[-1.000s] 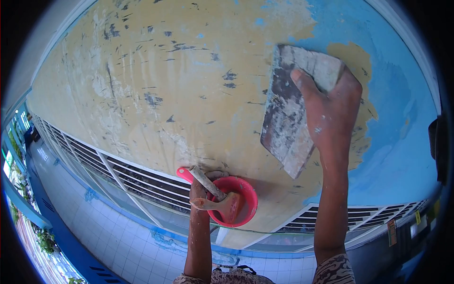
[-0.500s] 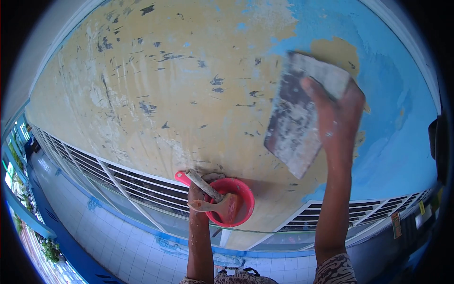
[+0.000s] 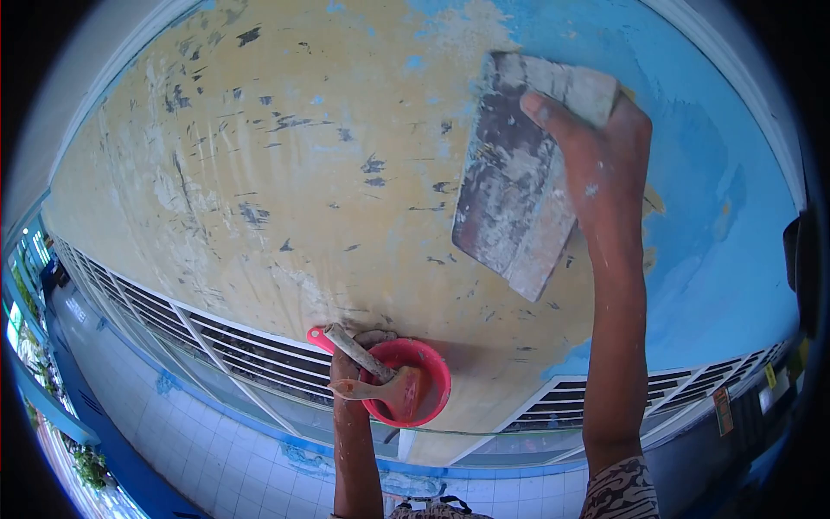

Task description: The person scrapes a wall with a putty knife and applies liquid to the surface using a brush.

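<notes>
In the head view, a flat, smeared board (image 3: 510, 190) is held up at the wall (image 3: 216, 294), left of the right hand (image 3: 605, 169), the nearer one; its long axis is slanted steeply, from upper right to lower left. It is pinched near its upper right edge, thumb on the face, fingers hidden, forearm raised. Lower left, a pink pot (image 3: 443, 381) with a brush (image 3: 403, 394) is gripped by the left hand (image 3: 343, 369), partly hidden.

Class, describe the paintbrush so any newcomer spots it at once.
Start at the patchy wall. Low before it, the left hand holds a red bowl. In that rests the paintbrush, which, unlike the straight stick beside it, widens into a broad head.
</notes>
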Tool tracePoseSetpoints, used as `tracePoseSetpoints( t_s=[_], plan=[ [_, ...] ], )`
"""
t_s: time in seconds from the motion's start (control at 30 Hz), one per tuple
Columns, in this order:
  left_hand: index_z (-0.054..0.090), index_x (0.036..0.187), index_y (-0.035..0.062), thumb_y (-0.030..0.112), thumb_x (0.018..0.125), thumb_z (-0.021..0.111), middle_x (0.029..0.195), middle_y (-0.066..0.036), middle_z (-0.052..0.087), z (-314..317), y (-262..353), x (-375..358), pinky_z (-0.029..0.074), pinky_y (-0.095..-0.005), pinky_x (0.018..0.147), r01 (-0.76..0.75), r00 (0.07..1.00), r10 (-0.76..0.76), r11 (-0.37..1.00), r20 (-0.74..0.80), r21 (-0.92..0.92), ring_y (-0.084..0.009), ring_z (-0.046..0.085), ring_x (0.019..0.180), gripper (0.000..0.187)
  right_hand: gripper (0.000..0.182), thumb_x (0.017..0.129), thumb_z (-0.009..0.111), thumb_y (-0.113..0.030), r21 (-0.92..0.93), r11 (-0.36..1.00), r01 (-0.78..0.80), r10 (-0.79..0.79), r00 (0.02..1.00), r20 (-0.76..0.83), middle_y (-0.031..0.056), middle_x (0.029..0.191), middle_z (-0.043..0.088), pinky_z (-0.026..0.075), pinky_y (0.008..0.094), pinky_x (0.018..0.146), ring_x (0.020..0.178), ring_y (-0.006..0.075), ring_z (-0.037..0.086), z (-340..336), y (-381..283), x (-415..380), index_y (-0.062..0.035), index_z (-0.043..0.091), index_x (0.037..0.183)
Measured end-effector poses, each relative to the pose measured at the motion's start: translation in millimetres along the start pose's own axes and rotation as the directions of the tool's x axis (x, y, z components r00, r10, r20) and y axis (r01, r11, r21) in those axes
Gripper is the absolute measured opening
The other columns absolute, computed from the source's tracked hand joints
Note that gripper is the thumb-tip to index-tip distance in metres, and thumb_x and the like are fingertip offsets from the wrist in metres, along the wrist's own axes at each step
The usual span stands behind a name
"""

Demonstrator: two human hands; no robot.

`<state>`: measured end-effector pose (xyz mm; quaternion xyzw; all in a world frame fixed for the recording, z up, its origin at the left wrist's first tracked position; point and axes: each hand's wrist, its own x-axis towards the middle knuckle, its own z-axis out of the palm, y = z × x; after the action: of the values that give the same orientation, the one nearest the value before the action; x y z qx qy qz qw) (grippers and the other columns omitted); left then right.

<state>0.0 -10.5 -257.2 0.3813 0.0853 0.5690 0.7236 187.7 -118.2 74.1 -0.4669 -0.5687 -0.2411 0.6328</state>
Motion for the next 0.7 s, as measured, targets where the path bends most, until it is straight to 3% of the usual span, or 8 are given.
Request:
tracePoseSetpoints(
  t_s=[0.23, 0.3, 0.43, 0.5, 0.57, 0.63, 0.67, 0.7],
  plan=[
    [0.043, 0.129, -0.011, 0.042, 0.107, 0.028, 0.113, -0.027, 0.062, -10.0, -9.1, 4.4, 0.062, -0.0422, 0.082, 0.073, 0.995, -0.082, 0.986, -0.055, -0.152, -0.0352, 0.068, 0.096, 0.059, 0.021, 0.08, 0.073, -0.008, 0.246, 0.963, -0.107, 0.142, 0.982, -0.128, 0.0099, 0.085, 0.073, 0.052, 0.0329, 0.073, 0.073, 0.0146, 0.065, -7.5, 2.1, -16.9, 0.0044, 0.071, 0.096],
    [0.044, 0.127, -0.0109, 0.043, 0.107, 0.028, 0.113, -0.027, 0.062, -9.3, -5.9, 2.7, 0.062, -0.0418, 0.082, 0.083, 0.996, -0.075, 0.974, 0.048, -0.21, -0.0349, 0.068, 0.097, 0.059, 0.021, 0.081, 0.073, -0.009, 0.044, 0.999, 0.009, -0.005, 0.995, -0.098, 0.0108, 0.085, 0.073, 0.052, 0.0335, 0.073, 0.073, 0.0156, 0.065, -3.7, 5.0, -5.9, 0.0045, 0.071, 0.097],
    [0.048, 0.124, -0.0092, 0.022, 0.104, 0.035, 0.106, -0.023, 0.067, -3.4, -3.6, -0.2, 0.063, -0.0356, 0.077, -0.023, 1.0, 0.023, 0.999, 0.0, 0.03, -0.0301, 0.07, 0.092, 0.039, 0.021, 0.081, 0.074, -0.009, -0.065, 0.998, -0.012, 0.009, 0.999, -0.035, 0.012, 0.085, 0.073, 0.053, 0.034, 0.072, 0.074, 0.0165, 0.067, -9.9, -0.4, -11.8, 0.0044, 0.07, 0.097],
    [0.048, 0.123, -0.0092, 0.021, 0.103, 0.037, 0.106, -0.023, 0.067, -7.5, -5.4, 1.3, 0.063, -0.0354, 0.078, -0.008, 1.0, 0.008, 1.0, -0.015, 0.009, -0.0296, 0.07, 0.092, 0.038, 0.021, 0.08, 0.075, -0.009, 0.231, 0.967, -0.105, 0.139, 0.981, -0.135, 0.0132, 0.083, 0.073, 0.052, 0.0335, 0.07, 0.074, 0.0166, 0.068, -11.0, 4.4, -20.1, 0.0044, 0.07, 0.095],
    [0.049, 0.123, -0.0092, 0.02, 0.103, 0.038, 0.106, -0.023, 0.067, -11.7, -9.2, 6.1, 0.063, -0.0353, 0.078, 0.006, 1.0, -0.006, 1.0, -0.023, -0.003, -0.029, 0.07, 0.092, 0.037, 0.022, 0.08, 0.075, -0.007, 0.227, 0.972, -0.062, 0.093, 0.987, -0.132, 0.0145, 0.086, 0.073, 0.052, 0.0335, 0.07, 0.075, 0.0168, 0.068, -5.7, 5.3, -16.5, 0.005, 0.069, 0.097],
    [0.05, 0.123, -0.009, 0.02, 0.102, 0.041, 0.106, -0.022, 0.067, -27.8, -20.6, 9.2, 0.063, -0.0351, 0.079, -0.038, 0.999, 0.034, 0.978, 0.022, 0.204, -0.0284, 0.07, 0.093, 0.037, 0.022, 0.08, 0.073, -0.005, -0.003, 1.0, 0.006, -0.006, 0.999, -0.048, 0.0142, 0.088, 0.073, 0.053, 0.0339, 0.071, 0.074, 0.0168, 0.068, 2.3, -1.2, -7.8, 0.0055, 0.068, 0.099],
    [0.043, 0.13, -0.0083, 0.047, 0.107, 0.026, 0.111, -0.027, 0.064, -28.4, -21.4, 11.6, 0.062, -0.0467, 0.079, 0.025, 0.999, -0.028, 0.99, 0.019, 0.138, -0.0372, 0.068, 0.095, 0.063, 0.021, 0.08, 0.073, -0.004, -0.054, 0.998, -0.03, 0.029, 1.0, -0.01, 0.0132, 0.085, 0.073, 0.053, 0.0338, 0.071, 0.073, 0.0174, 0.068, 1.0, -0.9, -4.5, 0.0053, 0.068, 0.099],
    [0.043, 0.13, -0.0083, 0.047, 0.107, 0.026, 0.111, -0.027, 0.064, -29.8, -21.7, 10.9, 0.062, -0.0467, 0.079, 0.032, 0.999, -0.035, 0.989, 0.021, 0.143, -0.0372, 0.068, 0.095, 0.063, 0.021, 0.08, 0.073, -0.004, -0.057, 0.998, -0.038, 0.037, 0.999, -0.015, 0.0132, 0.085, 0.073, 0.053, 0.0338, 0.071, 0.073, 0.0174, 0.068, -2.4, 2.0, -6.9, 0.0053, 0.068, 0.099]
  ],
)
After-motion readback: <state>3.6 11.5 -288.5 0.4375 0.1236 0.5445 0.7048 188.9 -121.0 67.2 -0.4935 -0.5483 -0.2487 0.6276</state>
